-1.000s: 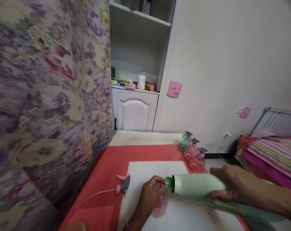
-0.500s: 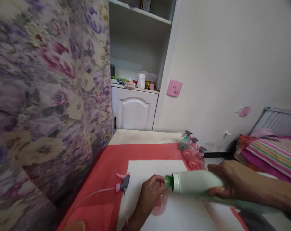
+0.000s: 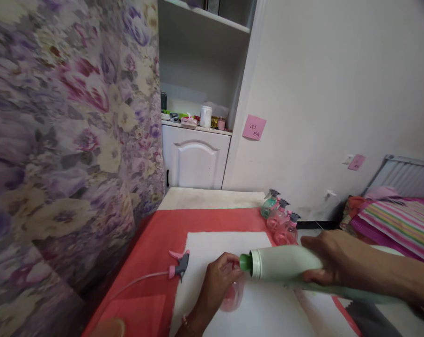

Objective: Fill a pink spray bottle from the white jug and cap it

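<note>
My left hand (image 3: 222,276) is closed round the neck of a clear pink spray bottle (image 3: 232,298) with its top off, standing on a white sheet (image 3: 268,311). In my right hand (image 3: 326,260) is a pale green bottle (image 3: 284,263), tilted nearly level. Its darker green mouth (image 3: 246,263) meets the opening of the spray bottle, close to my left fingertips. Whether liquid is flowing I cannot make out. Left of my left hand, a grey and pink spray head (image 3: 180,267) with a long clear tube lies on the red cloth (image 3: 147,262).
Several capped spray bottles (image 3: 278,217), green and pink, stand at the table's right back edge. A floral curtain (image 3: 75,140) hangs on the left. Behind are a white cabinet (image 3: 198,159) and a wall with pink notes (image 3: 254,127). A bed (image 3: 401,215) is at the right.
Almost nothing differs. Both hands hold the same bottles in the same place, and the view has shifted very slightly.
</note>
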`<state>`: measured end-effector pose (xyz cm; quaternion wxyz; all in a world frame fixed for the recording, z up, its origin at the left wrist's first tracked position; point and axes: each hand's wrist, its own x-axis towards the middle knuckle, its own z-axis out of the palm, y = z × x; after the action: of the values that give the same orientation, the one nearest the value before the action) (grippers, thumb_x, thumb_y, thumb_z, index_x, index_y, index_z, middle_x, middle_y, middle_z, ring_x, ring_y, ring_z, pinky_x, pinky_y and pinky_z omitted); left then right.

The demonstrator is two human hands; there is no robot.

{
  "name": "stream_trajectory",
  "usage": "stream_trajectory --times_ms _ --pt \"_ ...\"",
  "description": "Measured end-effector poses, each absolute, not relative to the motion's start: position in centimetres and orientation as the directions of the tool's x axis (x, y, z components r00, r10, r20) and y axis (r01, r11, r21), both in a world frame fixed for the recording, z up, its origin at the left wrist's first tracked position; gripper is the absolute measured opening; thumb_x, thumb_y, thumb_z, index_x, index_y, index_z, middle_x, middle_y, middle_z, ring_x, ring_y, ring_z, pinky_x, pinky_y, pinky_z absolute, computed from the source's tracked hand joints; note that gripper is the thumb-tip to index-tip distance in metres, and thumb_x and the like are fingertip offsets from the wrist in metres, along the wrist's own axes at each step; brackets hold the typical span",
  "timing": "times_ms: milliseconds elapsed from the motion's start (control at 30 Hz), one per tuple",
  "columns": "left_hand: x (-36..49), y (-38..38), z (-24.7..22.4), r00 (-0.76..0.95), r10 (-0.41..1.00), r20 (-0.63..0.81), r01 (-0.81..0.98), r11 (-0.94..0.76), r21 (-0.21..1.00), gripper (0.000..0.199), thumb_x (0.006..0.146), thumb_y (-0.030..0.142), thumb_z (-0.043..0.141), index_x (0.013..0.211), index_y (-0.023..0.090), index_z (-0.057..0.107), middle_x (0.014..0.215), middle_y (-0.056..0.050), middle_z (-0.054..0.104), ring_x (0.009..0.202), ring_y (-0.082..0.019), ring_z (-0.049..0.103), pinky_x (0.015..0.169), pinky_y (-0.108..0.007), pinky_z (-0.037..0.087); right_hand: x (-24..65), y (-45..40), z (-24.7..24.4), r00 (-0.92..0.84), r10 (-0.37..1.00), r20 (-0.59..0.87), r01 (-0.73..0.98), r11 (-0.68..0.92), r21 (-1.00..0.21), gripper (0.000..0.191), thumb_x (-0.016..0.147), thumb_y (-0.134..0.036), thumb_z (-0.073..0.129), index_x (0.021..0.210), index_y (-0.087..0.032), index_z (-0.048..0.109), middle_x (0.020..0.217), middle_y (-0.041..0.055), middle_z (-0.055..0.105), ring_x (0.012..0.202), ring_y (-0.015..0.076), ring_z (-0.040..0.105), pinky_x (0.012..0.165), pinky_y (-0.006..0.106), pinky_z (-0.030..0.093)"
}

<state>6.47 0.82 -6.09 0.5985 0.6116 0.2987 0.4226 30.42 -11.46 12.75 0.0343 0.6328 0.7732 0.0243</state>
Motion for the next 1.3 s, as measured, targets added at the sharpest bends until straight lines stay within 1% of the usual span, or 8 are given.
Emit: stream_trajectory --times_ms 200,367,500,667,767,967,1100,1300 --pt "6.4 0.8 -6.0 0.470 0.869 0.155 -0.141 -0.099 0.985 0.016 0.069 0.020 0.070 0.085 0.019 0.070 0.084 -0.002 0.074 0.087 -0.021 0.067 0.080 -0.027 0.048 30.4 -11.3 12.8 -0.201 0.980 -0.005 0.977 0.201 0.070 0.041 0.080 -0.061 0.062 0.076 -0.020 0.060 0.058 0.0022 0.063 0.045 0.0141 0.056 0.045 0.025 0.022" --pt "6.4 0.8 -6.1 0.469 0.868 0.165 -0.150 -0.106 0.983 0.015 0.069 0.019 0.069 0.084 0.019 0.070 0.084 -0.002 0.074 0.087 -0.020 0.067 0.080 -0.027 0.048 30.4 -11.3 12.9 -0.212 0.977 -0.017 0.971 0.213 0.108 0.043 0.081 -0.063 0.061 0.076 -0.020 0.060 0.057 0.0019 0.062 0.044 0.0135 0.054 0.045 0.025 0.022" --pt "6.5 0.9 -6.7 0.465 0.869 0.171 -0.138 -0.120 0.983 0.015 0.070 0.019 0.069 0.085 0.019 0.070 0.086 -0.002 0.074 0.088 -0.021 0.067 0.080 -0.027 0.048 29.9 -11.2 13.2 -0.184 0.981 -0.051 0.974 0.190 0.126 0.043 0.081 -0.061 0.060 0.075 -0.019 0.060 0.057 0.0029 0.062 0.045 0.0144 0.056 0.045 0.024 0.022" --pt "6.5 1.0 -6.6 0.471 0.868 0.161 -0.134 -0.110 0.985 0.016 0.070 0.017 0.067 0.086 0.019 0.070 0.085 -0.002 0.074 0.088 -0.020 0.066 0.079 -0.027 0.048 29.5 -11.0 13.6 -0.191 0.981 -0.044 0.974 0.195 0.114 0.034 0.081 -0.053 0.064 0.075 -0.019 0.061 0.061 0.0044 0.066 0.049 0.0167 0.060 0.046 0.024 0.025" --pt "6.4 0.9 -6.4 0.474 0.866 0.158 -0.140 -0.103 0.985 0.016 0.070 0.016 0.067 0.086 0.019 0.070 0.085 -0.002 0.073 0.088 -0.020 0.066 0.080 -0.027 0.048 29.4 -11.0 13.8 -0.186 0.982 -0.044 0.976 0.189 0.107 0.030 0.080 -0.049 0.065 0.075 -0.019 0.062 0.062 0.0051 0.067 0.049 0.0168 0.060 0.046 0.024 0.026" --pt "6.5 0.9 -6.5 0.477 0.865 0.153 -0.145 -0.095 0.985 0.015 0.071 0.019 0.069 0.086 0.019 0.070 0.085 -0.002 0.072 0.088 -0.020 0.065 0.080 -0.027 0.048 29.1 -11.0 14.1 -0.182 0.982 -0.045 0.973 0.186 0.133 0.031 0.079 -0.049 0.066 0.074 -0.018 0.063 0.060 0.0055 0.068 0.048 0.0178 0.061 0.045 0.024 0.025" --pt "6.6 0.9 -6.5 0.474 0.868 0.150 -0.144 -0.091 0.985 0.016 0.070 0.018 0.069 0.086 0.018 0.070 0.084 -0.001 0.072 0.087 -0.020 0.065 0.079 -0.026 0.047 29.1 -11.0 14.1 -0.206 0.978 -0.041 0.971 0.210 0.117 0.029 0.081 -0.047 0.064 0.076 -0.019 0.062 0.061 0.0048 0.068 0.049 0.0175 0.063 0.046 0.024 0.026" --pt "6.5 0.7 -6.2 0.476 0.865 0.157 -0.140 -0.102 0.985 0.015 0.070 0.019 0.069 0.085 0.018 0.070 0.084 -0.001 0.073 0.087 -0.020 0.065 0.079 -0.026 0.047 29.1 -11.0 14.2 -0.203 0.978 -0.053 0.969 0.208 0.133 0.031 0.081 -0.049 0.064 0.076 -0.019 0.061 0.062 0.0051 0.068 0.049 0.0180 0.062 0.047 0.024 0.026"
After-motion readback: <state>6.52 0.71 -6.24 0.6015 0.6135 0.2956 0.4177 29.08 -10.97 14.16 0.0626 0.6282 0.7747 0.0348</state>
